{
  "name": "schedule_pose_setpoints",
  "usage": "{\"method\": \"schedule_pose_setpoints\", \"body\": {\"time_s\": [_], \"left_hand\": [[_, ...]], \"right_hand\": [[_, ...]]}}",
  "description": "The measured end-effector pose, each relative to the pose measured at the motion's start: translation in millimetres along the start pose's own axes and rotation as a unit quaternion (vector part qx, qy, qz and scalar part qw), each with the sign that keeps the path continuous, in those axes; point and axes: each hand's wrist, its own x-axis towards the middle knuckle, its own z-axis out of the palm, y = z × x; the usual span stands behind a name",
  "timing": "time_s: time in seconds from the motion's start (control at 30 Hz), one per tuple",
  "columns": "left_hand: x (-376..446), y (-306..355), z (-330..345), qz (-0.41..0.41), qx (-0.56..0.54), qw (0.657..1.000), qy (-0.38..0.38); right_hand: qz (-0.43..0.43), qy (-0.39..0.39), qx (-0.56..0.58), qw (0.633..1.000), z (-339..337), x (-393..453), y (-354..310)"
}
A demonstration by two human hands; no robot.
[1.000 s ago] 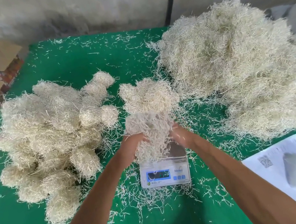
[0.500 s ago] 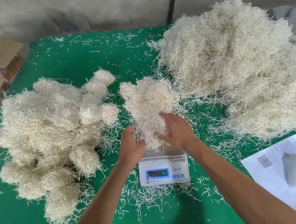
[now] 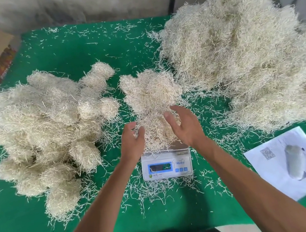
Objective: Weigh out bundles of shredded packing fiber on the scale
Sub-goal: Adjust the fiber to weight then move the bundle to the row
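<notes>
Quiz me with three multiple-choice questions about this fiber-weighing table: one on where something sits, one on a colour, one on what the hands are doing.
1. Where is the big loose heap of fiber?
A. right of the scale
B. left of the scale
C. on the paper sheet

2. What colour is the table cover?
A. red
B. green
C. grey

3. What state are the hands in?
A. clenched in empty fists
B. flat on the printed sheet
C. open around the fiber on the scale

Answers: 1 A, the heap lies right of the scale. 2 B, the cloth is green. 3 C, the left hand and right hand flank the bundle with relaxed fingers.
</notes>
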Motion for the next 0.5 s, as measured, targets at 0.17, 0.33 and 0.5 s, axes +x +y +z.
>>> {"method": "schedule_pose_setpoints", "body": {"time_s": [0.17, 0.33, 0.5], "left_hand": [[-0.2, -3.6, 0.8, 0.000, 0.004, 1.000, 0.002], [-2.8, -7.4, 1.5, -0.009, 0.006, 1.000, 0.004], [-4.2, -7.4, -0.6, -0.012, 0.016, 1.000, -0.011]], "right_hand": [[0.004, -0.002, -0.007, 1.000, 1.7, -3.2, 2.7], [0.018, -0.004, -0.009, 1.000, 6.2, -2.3, 1.5], [-0.022, 0.002, -0.048, 0.999, 9.9, -2.0, 2.6]]}}
